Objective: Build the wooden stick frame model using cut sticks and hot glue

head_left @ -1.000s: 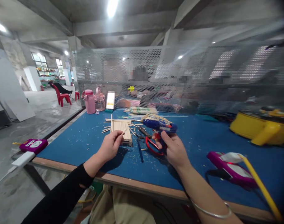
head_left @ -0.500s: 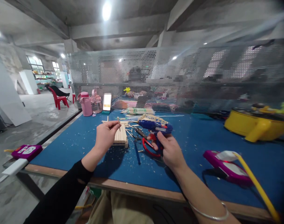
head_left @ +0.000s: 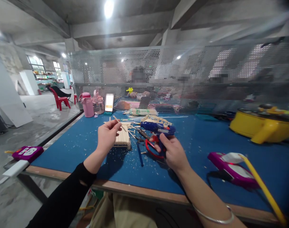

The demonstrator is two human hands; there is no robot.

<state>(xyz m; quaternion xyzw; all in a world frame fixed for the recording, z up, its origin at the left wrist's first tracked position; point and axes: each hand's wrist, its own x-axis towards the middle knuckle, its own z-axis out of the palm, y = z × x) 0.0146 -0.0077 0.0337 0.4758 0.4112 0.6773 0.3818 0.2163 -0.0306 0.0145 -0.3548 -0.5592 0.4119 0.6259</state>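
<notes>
My left hand point(head_left: 107, 135) pinches a short thin wooden stick point(head_left: 119, 123) above a small structure of pale sticks point(head_left: 122, 138). In my right hand point(head_left: 175, 152) is a blue glue gun point(head_left: 158, 128), its nozzle pointing left toward the stick. Red-handled scissors point(head_left: 151, 149) lie beneath the glue gun, partly covered by it and the hand. Just left of them a blue pen-like tool point(head_left: 140, 154) rests on the table. Behind the glue gun sits a light wooden frame piece point(head_left: 156, 119), and loose stick pieces are scattered around.
The blue table point(head_left: 87, 148) holds a pink jug point(head_left: 87, 106), a lit phone point(head_left: 109, 103), a bundle of sticks point(head_left: 143, 112), a yellow pan point(head_left: 260, 126) and purple power strips point(head_left: 233, 169) at both sides. Behind a perforated screen point(head_left: 106, 68) a person sits.
The stick in my left hand has turned from nearly upright to a slant, and the fingers have shifted on it. The glue gun has barely moved.
</notes>
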